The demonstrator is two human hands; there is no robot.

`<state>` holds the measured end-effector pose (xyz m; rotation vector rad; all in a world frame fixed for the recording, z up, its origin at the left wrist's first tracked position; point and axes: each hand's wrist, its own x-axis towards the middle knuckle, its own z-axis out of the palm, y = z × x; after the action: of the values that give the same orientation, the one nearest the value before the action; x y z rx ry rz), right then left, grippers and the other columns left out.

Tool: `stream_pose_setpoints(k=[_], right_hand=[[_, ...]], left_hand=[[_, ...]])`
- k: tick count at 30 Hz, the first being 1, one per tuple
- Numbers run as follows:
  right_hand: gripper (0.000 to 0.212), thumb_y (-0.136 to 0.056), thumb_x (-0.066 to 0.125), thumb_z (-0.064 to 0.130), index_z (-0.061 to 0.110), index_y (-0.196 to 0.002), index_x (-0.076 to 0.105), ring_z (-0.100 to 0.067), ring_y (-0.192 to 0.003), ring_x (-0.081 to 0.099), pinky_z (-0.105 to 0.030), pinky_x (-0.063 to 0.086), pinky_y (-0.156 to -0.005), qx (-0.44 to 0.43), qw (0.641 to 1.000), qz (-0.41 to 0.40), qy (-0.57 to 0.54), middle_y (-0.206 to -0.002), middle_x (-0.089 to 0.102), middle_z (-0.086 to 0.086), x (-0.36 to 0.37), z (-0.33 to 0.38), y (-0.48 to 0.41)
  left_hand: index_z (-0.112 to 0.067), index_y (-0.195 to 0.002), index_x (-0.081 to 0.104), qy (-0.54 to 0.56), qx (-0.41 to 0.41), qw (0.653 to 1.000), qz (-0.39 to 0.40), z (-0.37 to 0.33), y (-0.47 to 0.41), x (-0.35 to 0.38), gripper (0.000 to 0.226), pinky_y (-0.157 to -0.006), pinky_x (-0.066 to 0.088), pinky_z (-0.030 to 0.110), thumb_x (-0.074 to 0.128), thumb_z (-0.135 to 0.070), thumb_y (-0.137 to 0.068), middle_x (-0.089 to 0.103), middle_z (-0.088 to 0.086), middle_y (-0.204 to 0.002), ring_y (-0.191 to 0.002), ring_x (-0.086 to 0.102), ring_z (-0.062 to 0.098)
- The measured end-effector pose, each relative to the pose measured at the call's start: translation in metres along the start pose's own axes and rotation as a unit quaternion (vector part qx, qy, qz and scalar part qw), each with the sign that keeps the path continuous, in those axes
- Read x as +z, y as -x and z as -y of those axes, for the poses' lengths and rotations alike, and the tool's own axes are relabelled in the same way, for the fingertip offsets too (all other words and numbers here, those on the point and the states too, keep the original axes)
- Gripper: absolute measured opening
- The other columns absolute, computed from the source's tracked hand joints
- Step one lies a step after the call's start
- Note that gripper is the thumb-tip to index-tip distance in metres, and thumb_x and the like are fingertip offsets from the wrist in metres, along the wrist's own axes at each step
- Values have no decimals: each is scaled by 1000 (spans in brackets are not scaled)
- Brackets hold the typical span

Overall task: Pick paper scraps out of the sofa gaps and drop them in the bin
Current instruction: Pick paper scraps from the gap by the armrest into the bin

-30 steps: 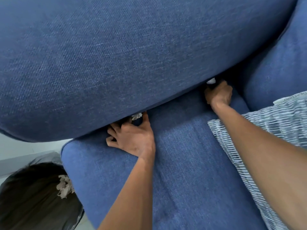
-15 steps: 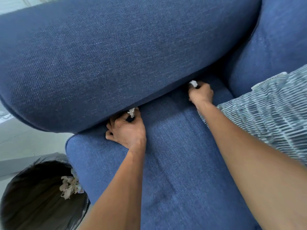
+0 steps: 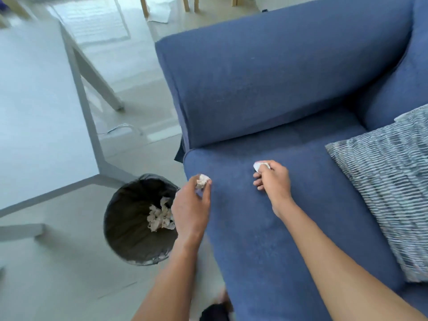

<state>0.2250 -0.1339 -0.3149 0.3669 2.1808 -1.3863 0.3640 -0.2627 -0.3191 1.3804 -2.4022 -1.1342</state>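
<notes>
Our left hand (image 3: 190, 205) pinches a crumpled, off-white paper scrap (image 3: 202, 180) at its fingertips, above the front corner of the sofa (image 3: 278, 228) seat and just beside the bin (image 3: 125, 218). Our right hand (image 3: 274, 179) is curled round a smoother white scrap (image 3: 260, 165) over the middle of the seat, well apart from the left. The sofa is coarse blue woven cloth with a fat rounded armrest (image 3: 266, 72). A ribbed grey-and-white cushion (image 3: 389, 177) lies at the right. The round bin, lined with a glossy black bag, stands on the pale floor (image 3: 58, 286) and holds a wad of crumpled paper (image 3: 159, 216). A flat white table (image 3: 34, 112) stands to the left.
</notes>
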Motion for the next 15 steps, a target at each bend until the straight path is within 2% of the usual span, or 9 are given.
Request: stream_pose_setpoints(k=[5,8,10,13,15], right_hand=[[17,-85,51,16,21,-86,67,-11,-47,61,-27,48,-49,-73,989,105,77,-68,71,1,97,-23,69],[11,-86,54,19,20,-90,64,-17,-51,67,-31,53,-56,-101,977,126,140,-68,74,2,149,-46,90],[9,-88,55,21,20,-92,63,-22,-60,71,-38,58,-64,-94,968,135,189,-73,75,1,177,-63,101],[9,-90,57,26,21,-91,64,-25,-68,70,-47,59,-68,-78,959,134,238,-78,73,-1,201,-90,116],[10,-89,61,26,22,-95,67,-26,-76,71,-47,59,-73,-74,953,129,265,-83,73,-1,211,-101,123]], left_hand=[[-22,-110,70,-63,-54,996,-41,99,7,-71,22,-71,44,30,59,-35,-96,71,1,-96,-89,66,25],[-16,-106,72,-78,-81,993,-37,149,8,-102,25,-65,34,27,55,-33,-99,56,-1,-90,-75,51,18],[-16,-106,73,-86,-92,992,-23,176,8,-121,27,-65,32,26,53,-33,-100,53,0,-91,-72,44,13],[-14,-108,73,-74,-91,993,-1,208,6,-143,28,-68,36,27,53,-31,-101,53,1,-95,-73,53,21],[-13,-107,73,-70,-104,992,4,223,2,-151,27,-70,39,28,53,-30,-100,54,2,-99,-76,59,27]])
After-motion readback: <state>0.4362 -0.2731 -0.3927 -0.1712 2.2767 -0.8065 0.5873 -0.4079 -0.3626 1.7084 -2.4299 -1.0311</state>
